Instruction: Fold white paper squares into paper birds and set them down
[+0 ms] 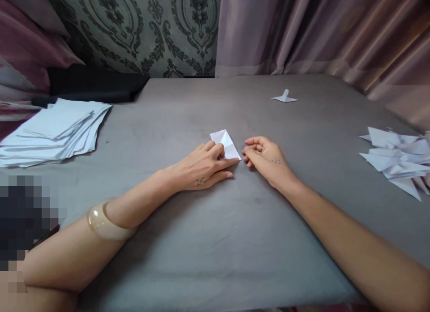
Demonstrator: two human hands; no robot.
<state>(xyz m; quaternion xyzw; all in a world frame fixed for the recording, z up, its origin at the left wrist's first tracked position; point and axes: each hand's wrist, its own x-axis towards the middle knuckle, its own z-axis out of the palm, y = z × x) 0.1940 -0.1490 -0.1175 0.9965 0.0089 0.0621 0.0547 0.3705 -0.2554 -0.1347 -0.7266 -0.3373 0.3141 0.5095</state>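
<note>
- Paper, white and creased, lies on grey cloth at the centre of the head view.
- My left hand reaches in from lower left, palm down, pressing on it: index finger stretched to its lower-right corner, thumb apart below, the others bent and hiding its lower-left part.
- My right hand comes from lower right, just beside that corner, fingers loosely curled; I cannot tell whether thumb and fingertips meet.
- The right edge cuts off a heap of folded paper pieces, their overlaps hard to make out; blocky pixels cover something at lower left.
</note>
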